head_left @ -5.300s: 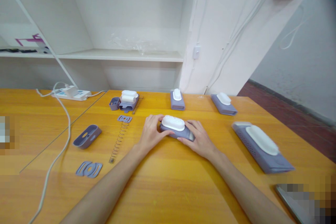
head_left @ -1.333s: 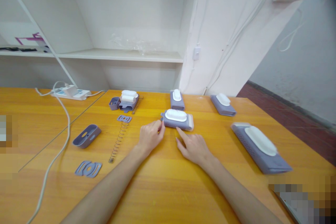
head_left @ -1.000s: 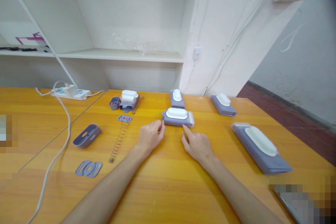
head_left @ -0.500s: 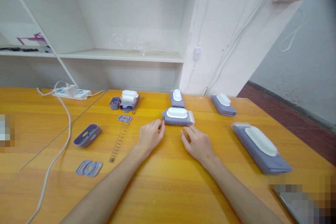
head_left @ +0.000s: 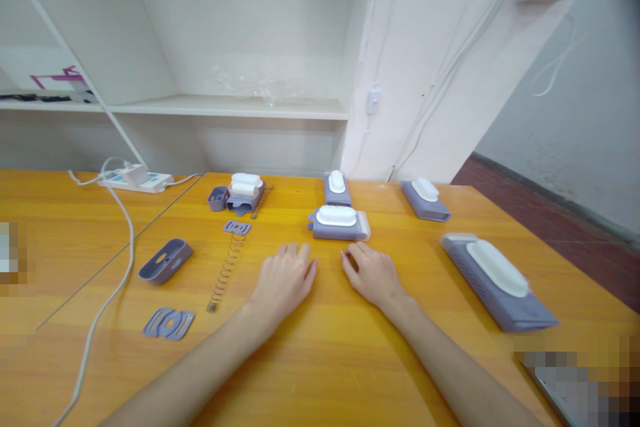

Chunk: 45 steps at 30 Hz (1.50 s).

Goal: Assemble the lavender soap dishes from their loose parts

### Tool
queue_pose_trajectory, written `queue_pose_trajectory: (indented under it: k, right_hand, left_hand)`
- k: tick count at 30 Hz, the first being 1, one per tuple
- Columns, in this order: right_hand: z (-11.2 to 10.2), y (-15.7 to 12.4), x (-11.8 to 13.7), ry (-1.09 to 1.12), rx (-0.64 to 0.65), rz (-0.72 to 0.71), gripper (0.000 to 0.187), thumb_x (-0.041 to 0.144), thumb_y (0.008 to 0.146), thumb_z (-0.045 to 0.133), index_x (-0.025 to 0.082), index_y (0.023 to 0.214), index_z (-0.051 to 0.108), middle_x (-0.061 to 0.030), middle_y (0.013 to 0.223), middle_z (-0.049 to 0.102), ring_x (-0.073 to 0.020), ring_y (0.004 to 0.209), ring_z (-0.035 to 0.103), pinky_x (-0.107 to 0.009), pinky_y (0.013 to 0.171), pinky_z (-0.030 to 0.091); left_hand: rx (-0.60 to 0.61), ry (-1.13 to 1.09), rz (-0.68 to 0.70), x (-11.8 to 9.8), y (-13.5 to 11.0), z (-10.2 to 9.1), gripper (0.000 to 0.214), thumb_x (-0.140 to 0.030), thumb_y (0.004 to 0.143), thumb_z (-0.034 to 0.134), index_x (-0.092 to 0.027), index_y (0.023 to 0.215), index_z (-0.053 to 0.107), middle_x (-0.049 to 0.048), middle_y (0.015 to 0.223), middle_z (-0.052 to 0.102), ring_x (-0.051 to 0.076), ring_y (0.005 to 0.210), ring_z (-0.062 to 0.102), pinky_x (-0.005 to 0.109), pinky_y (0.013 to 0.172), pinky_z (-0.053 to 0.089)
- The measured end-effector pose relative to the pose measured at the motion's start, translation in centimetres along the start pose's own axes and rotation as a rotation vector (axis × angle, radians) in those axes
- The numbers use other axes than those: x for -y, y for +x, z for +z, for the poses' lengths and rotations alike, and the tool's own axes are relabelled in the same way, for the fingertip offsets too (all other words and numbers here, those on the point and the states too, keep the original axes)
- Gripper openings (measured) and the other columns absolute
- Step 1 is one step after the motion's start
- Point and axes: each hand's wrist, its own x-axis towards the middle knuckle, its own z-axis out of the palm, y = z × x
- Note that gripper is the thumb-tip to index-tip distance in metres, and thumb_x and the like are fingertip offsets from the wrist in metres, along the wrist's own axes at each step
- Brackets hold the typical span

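My left hand [head_left: 284,278] rests palm down on the table, its thumb apart from the fingers and nothing held. Opposite it, my right hand [head_left: 371,272] is loosely curled, thumb and fingers apart, also with nothing in it. Just beyond both hands lies a grey-purple plastic housing with a white bristled brush head [head_left: 337,217] on top; neither hand touches it. To the left of my left hand are a long coil spring [head_left: 227,273], a flat grey slotted plate [head_left: 169,324] and a hollow grey oval cap [head_left: 166,260]. A second slotted plate [head_left: 237,227] lies farther back.
More grey housings with white tops stand behind [head_left: 337,188], at the back right [head_left: 426,198] and nearer right [head_left: 500,280]. White pieces sit on a housing [head_left: 245,195] at back left. A white cable [head_left: 131,240] runs from a power strip [head_left: 140,180] down the left.
Both hands have drawn away from the nearest brush housing. My left hand moved back towards me and its fingers spread out. The housing stays in place.
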Motion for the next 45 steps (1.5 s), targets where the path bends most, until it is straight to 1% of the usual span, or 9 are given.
queue_pose_trajectory:
  k: [7, 11, 14, 16, 23, 27, 32, 38, 45]
  right_hand:
    - [0.0, 0.1, 0.1, 0.021, 0.018, 0.006, 0.025, 0.033, 0.092, 0.039, 0.020, 0.085, 0.058, -0.0030, 0.083, 0.063, -0.0149, 0.070, 0.060, -0.027, 0.057, 0.030]
    - [-0.1, 0.1, 0.2, 0.030, 0.007, -0.012, 0.023, 0.033, 0.092, 0.039, 0.022, 0.092, 0.059, -0.0031, 0.088, 0.061, -0.0158, 0.075, 0.060, -0.027, 0.058, 0.033]
    - [0.0, 0.2, 0.1, 0.036, 0.005, -0.024, 0.023, 0.032, 0.092, 0.039, 0.023, 0.095, 0.059, -0.0032, 0.091, 0.060, -0.0167, 0.077, 0.060, -0.027, 0.059, 0.036]
    - [0.1, 0.1, 0.1, 0.048, -0.003, -0.040, 0.024, 0.031, 0.092, 0.039, 0.022, 0.102, 0.059, -0.0040, 0.094, 0.060, -0.0174, 0.079, 0.061, -0.027, 0.061, 0.038]
    - [-0.1, -0.1, 0.6, 0.090, -0.087, -0.190, 0.052, 0.026, 0.089, 0.044, 0.022, 0.139, 0.033, -0.0093, 0.108, 0.057, -0.0198, 0.086, 0.059, -0.028, 0.064, 0.047]
    - [-0.4, -0.1, 1.0, 0.097, -0.146, -0.277, 0.044, 0.023, 0.086, 0.050, 0.026, 0.129, 0.046, -0.0124, 0.122, 0.048, -0.0223, 0.097, 0.055, -0.030, 0.069, 0.050]
    - [-0.3, 0.1, 0.7, 0.137, -0.184, -0.348, 0.029, 0.018, 0.085, 0.050, 0.024, 0.112, 0.058, -0.0109, 0.113, 0.054, -0.0216, 0.097, 0.054, -0.031, 0.074, 0.050]
    - [0.0, 0.1, 0.4, 0.192, -0.195, -0.283, 0.022, 0.019, 0.088, 0.047, 0.024, 0.106, 0.060, -0.0085, 0.109, 0.056, -0.0190, 0.096, 0.057, -0.029, 0.073, 0.051]
    - [0.8, 0.1, 0.1, 0.273, -0.236, -0.148, 0.021, 0.022, 0.086, 0.051, 0.021, 0.105, 0.061, -0.0081, 0.106, 0.058, -0.0186, 0.093, 0.059, -0.030, 0.077, 0.052]
  left_hand:
    - [0.014, 0.340, -0.287, 4.5, -1.0, -2.9, 0.029, -0.034, 0.087, 0.037, -0.013, 0.098, 0.054, 0.0177, 0.098, 0.054, 0.033, 0.092, 0.054, 0.040, 0.067, 0.046]
    - [0.250, 0.353, -0.426, 7.0, -1.1, -2.7, 0.029, -0.022, 0.086, 0.032, -0.009, 0.105, 0.050, 0.0178, 0.085, 0.060, 0.032, 0.078, 0.062, 0.040, 0.061, 0.048]
    - [0.446, 0.314, -0.366, 7.9, -1.1, -2.4, 0.039, -0.004, 0.079, 0.032, -0.009, 0.116, 0.044, 0.0175, 0.086, 0.064, 0.030, 0.080, 0.065, 0.040, 0.065, 0.049]
    - [0.473, 0.290, -0.288, 7.7, -0.9, -2.4, 0.049, 0.001, 0.075, 0.033, -0.010, 0.122, 0.039, 0.0180, 0.092, 0.064, 0.030, 0.084, 0.066, 0.040, 0.068, 0.049]
    - [0.410, -0.026, -0.102, 3.0, -0.2, -2.2, 0.031, -0.011, 0.081, 0.039, -0.016, 0.111, 0.041, 0.0130, 0.094, 0.065, 0.028, 0.086, 0.065, 0.037, 0.070, 0.048]
    - [0.295, -0.302, 0.013, 0.2, -0.4, -1.4, 0.024, -0.017, 0.084, 0.042, -0.021, 0.108, 0.040, 0.0074, 0.097, 0.064, 0.022, 0.089, 0.063, 0.030, 0.074, 0.045]
    - [0.209, -0.554, 0.066, -1.9, -0.5, -0.8, 0.015, -0.023, 0.086, 0.044, -0.022, 0.100, 0.042, 0.0039, 0.095, 0.063, 0.018, 0.086, 0.062, 0.026, 0.069, 0.044]
    - [0.139, -0.662, 0.068, -1.5, -0.8, -1.3, 0.020, -0.031, 0.087, 0.046, -0.024, 0.106, 0.044, 0.0028, 0.100, 0.062, 0.018, 0.089, 0.061, 0.029, 0.074, 0.046]
    - [0.081, -0.532, 0.006, 2.5, -3.2, -1.3, 0.027, -0.039, 0.090, 0.042, -0.023, 0.111, 0.045, 0.0074, 0.107, 0.061, 0.020, 0.100, 0.059, 0.035, 0.085, 0.048]
